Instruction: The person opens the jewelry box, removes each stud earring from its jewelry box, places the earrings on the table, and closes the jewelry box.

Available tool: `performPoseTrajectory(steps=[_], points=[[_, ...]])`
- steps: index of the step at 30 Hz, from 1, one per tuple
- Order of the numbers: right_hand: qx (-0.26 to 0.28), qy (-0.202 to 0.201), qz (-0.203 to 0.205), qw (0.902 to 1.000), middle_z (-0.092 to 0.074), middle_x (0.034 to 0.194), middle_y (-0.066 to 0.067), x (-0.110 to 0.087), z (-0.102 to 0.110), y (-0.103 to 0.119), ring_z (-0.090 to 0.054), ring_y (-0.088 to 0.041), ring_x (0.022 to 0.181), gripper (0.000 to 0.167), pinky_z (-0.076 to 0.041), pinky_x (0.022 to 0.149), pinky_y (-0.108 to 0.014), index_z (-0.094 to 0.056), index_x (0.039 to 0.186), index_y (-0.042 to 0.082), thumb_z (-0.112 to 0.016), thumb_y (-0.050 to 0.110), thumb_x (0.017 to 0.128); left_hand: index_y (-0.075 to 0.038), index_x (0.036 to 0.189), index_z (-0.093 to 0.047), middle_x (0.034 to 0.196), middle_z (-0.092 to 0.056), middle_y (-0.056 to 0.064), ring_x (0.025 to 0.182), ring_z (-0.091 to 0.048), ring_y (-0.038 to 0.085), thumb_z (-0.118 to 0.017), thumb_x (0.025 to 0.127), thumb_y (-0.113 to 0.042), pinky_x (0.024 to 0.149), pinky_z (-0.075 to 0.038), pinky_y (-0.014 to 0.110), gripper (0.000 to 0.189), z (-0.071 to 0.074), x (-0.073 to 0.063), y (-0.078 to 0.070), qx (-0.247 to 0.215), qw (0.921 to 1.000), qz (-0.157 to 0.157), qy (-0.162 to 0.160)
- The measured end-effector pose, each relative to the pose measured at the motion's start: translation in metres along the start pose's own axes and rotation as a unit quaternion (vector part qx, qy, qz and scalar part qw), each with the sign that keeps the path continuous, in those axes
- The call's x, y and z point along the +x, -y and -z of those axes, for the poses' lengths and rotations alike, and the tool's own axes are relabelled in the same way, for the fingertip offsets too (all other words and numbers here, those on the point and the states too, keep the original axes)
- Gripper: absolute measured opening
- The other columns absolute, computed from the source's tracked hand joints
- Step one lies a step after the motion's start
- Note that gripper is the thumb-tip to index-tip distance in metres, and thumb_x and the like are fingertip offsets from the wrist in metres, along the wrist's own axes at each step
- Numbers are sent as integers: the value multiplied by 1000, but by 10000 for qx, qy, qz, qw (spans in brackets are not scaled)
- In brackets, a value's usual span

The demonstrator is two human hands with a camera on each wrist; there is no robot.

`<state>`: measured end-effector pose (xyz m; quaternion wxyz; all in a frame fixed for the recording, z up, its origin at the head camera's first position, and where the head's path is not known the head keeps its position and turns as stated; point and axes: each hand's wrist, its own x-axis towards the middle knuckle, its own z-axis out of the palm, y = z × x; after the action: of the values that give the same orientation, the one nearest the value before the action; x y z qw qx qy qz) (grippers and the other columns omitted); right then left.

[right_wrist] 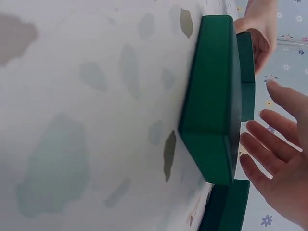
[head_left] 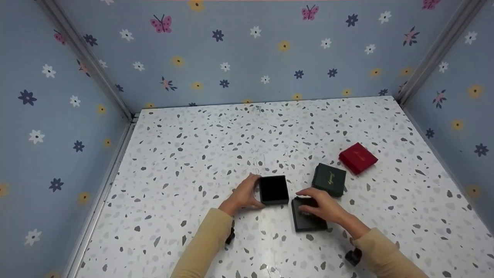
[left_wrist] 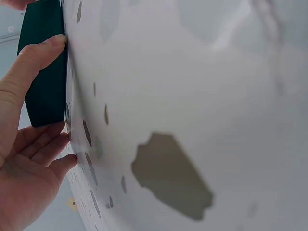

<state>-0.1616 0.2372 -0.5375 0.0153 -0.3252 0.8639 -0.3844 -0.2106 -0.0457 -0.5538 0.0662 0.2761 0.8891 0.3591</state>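
Note:
My left hand (head_left: 242, 195) grips a small dark green box part (head_left: 274, 190) from its left side; its hollow top shows black. In the left wrist view the thumb presses one green wall (left_wrist: 45, 89) and the other fingers lie at its end. Just to the right, my right hand (head_left: 322, 206) hovers with spread, bent fingers over a second dark box part (head_left: 312, 224) lying on the table. Something small and shiny shows under its fingertips, too covered to name. In the right wrist view those fingers are apart from the green box wall (right_wrist: 207, 96).
A closed green box (head_left: 330, 180) with gold lettering lies behind my right hand. Farther back to the right is a red box (head_left: 359, 158), also lettered. The speckled white table (head_left: 193, 146) is bordered by blue flowered panels (head_left: 251, 50).

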Motion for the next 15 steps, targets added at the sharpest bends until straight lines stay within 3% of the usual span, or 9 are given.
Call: performPoseTrajectory(steps=[7, 15], points=[[-645, 469, -200, 9966, -51, 121, -6, -6, -4, 3, -46, -21, 112, 52, -38, 92, -39, -51, 122, 6, -65, 31, 79, 2, 121, -42, 114, -49, 11, 109, -45, 25, -85, 49, -21, 99, -31, 32, 88, 0, 1, 0, -59, 10000, 22, -10], [-669, 937, -308, 9929, -41, 132, -9, -9, -6, 2, -35, -27, 121, 68, -23, 100, -49, -45, 129, 8, -67, 42, 74, 2, 121, -41, 116, -48, 11, 112, -44, 25, -85, 49, -22, 99, -30, 32, 88, 0, 0, 1, -112, 9999, -5, -14]])
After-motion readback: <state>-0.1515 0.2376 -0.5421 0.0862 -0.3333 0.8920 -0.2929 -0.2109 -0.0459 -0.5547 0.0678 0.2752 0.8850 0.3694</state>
